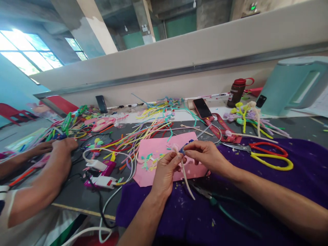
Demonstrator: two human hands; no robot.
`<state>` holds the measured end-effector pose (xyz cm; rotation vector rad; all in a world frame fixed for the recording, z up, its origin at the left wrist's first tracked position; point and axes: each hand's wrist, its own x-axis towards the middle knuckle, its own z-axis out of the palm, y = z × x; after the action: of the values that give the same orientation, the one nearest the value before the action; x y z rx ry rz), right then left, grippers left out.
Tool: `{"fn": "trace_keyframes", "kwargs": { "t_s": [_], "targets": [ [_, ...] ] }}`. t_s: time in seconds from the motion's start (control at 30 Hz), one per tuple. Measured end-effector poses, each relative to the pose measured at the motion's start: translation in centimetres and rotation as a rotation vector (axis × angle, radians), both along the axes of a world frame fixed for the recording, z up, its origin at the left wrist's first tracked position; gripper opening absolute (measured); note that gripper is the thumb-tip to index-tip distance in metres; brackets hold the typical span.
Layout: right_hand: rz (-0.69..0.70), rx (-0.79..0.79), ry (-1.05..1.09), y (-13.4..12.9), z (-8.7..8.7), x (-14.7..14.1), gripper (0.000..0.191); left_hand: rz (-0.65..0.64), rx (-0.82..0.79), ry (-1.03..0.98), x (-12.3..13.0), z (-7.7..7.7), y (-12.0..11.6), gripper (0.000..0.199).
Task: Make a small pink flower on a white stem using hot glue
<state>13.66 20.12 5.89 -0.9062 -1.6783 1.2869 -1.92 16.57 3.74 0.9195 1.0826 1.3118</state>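
Note:
My left hand [167, 169] is closed on a cream pipe cleaner [186, 181], whose free end hangs down below the fingers. A pale pink fuzzy piece [175, 147] shows just above that thumb. Right beside it, my right hand [203, 153] pinches a small dark blue fuzzy piece [182, 149] against the top of the cream one. Both hands are over a pink sheet [146, 177] with short green and yellow clippings on it. The sheet lies partly on a purple cloth [135, 205].
Pliers [214, 201] lie below my hands and scissors [252, 149] to the right. Farther back are pipe cleaners [151, 126], a phone [202, 108], a bottle [236, 92] and a kettle [282, 87]. Chargers [102, 181] with cables and another person's arms [48, 167] are at left.

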Motion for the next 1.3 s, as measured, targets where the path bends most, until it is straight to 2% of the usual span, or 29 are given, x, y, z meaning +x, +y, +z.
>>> {"fn": "trace_keyframes", "kwargs": {
  "t_s": [0.17,0.33,0.67,0.93,1.1,1.3],
  "targets": [
    [0.062,0.084,0.017,-0.5,-0.2,-0.4,0.018,-0.032,0.021,0.047,0.3,0.2,-0.2,0.015],
    [0.047,0.194,-0.039,-0.9,-0.1,-0.5,0.023,-0.019,0.045,0.081,0.3,0.1,-0.2,0.016],
    [-0.004,0.535,-0.338,-1.0,-0.1,-0.1,0.027,-0.037,0.045,0.125,0.2,0.0,-0.3,0.016],
    [-0.008,0.632,-0.507,-1.0,-0.4,0.1,0.03,-0.047,0.044,0.147,0.2,0.1,-0.3,0.017],
    [0.009,0.681,-0.584,-1.0,0.1,0.3,0.031,-0.037,0.048,0.147,0.1,-0.1,-0.3,0.016],
    [0.042,0.825,-0.695,-1.2,0.7,0.5,0.031,-0.035,0.049,0.117,0.2,-0.2,-0.3,0.013]
  ]
}}
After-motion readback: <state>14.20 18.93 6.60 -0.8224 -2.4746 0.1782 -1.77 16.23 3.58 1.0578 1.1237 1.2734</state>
